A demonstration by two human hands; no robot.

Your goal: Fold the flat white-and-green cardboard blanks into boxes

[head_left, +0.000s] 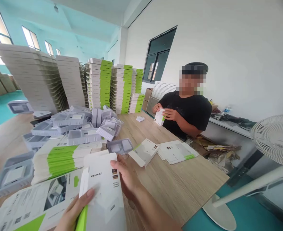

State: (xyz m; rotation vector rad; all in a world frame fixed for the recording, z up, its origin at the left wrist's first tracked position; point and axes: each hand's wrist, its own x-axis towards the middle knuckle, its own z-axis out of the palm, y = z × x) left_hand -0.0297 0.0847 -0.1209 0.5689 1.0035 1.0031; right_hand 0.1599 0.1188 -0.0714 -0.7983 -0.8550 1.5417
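Worktop [172,183] w/ box stacks [99,85] at rear L, trays [83,137] before these, carton pile [61,158] nearer, loose cartons [145,153] R of ctr, co-worker [188,110] behind, fan [274,141] past R edge, held carton [105,192] over near side.

And on the right stands a white fan [274,139], its round base [219,215] on the teal floor [195,222]; beyond it, a clear bottle [227,110] and black cables [239,121] lie along a ledge [224,124], a dark-framed window [158,56] set in the wall [218,32].
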